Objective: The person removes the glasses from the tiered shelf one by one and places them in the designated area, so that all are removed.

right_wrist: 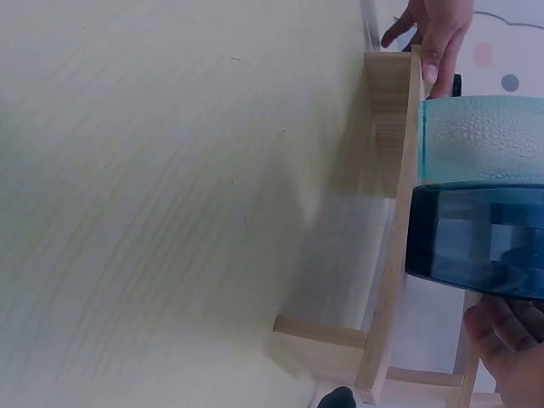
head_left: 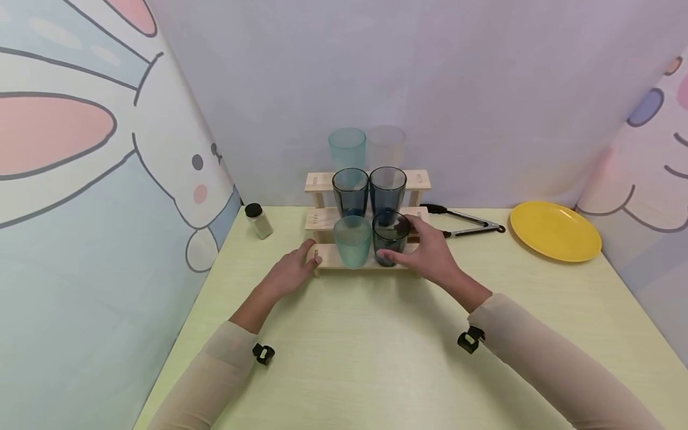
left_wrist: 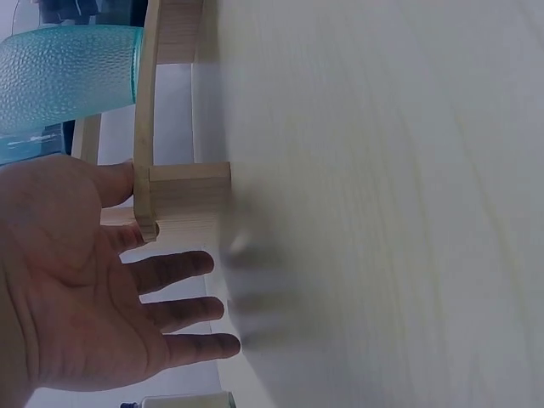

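A three-step wooden rack (head_left: 333, 255) (left_wrist: 146, 110) (right_wrist: 387, 314) bears cups in pairs. My left hand (head_left: 290, 272) (left_wrist: 81, 280) (right_wrist: 442, 30) pinches the left end of its lowest step between thumb and index finger, the other fingers stretched out. On that step, my right hand (head_left: 430, 251) (right_wrist: 514, 353) grips a dark glass (head_left: 391, 236) (right_wrist: 476, 242) around its side. Just left of it stands a ribbed teal cup (head_left: 353, 242) (left_wrist: 72, 72) (right_wrist: 484, 136). Two dark blue glasses (head_left: 351, 194) (head_left: 387, 191) are on the middle step.
A light teal cup (head_left: 347, 149) and a clear one (head_left: 386, 149) stand on the top step. Left of the rack is a black-capped jar (head_left: 260, 222) (left_wrist: 189, 400). Black-tipped tongs (head_left: 467, 215) and a yellow plate (head_left: 555, 232) lie to the right. A wall rises behind.
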Available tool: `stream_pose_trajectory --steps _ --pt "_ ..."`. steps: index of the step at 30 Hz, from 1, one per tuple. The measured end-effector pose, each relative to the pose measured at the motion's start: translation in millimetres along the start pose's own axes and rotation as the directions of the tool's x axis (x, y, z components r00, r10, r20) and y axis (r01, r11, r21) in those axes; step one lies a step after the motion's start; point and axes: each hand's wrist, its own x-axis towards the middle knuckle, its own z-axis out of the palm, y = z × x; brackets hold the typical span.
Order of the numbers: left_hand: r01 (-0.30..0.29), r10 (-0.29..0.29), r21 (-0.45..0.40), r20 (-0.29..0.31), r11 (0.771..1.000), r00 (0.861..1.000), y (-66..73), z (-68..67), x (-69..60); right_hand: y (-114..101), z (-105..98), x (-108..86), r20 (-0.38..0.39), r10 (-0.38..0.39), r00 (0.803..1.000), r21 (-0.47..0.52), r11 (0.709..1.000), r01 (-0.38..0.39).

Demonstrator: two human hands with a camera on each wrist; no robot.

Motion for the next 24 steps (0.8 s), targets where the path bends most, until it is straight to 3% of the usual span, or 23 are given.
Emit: stream_pose_trajectory --steps 6,24 --pt "0.023 -0.023 0.029 0.002 0.999 1.000 7.9 -1.2 -1.9 -0.9 1.4 0.7 -0.006 0.005 1.000 0.010 1.000 -0.005" --pt "0.031 -0.030 0.055 -0.007 0.998 1.000 3.9 4.7 -0.3 -3.2 13.1 5.3 -0.105 -0.007 0.994 0.017 1.000 0.009"
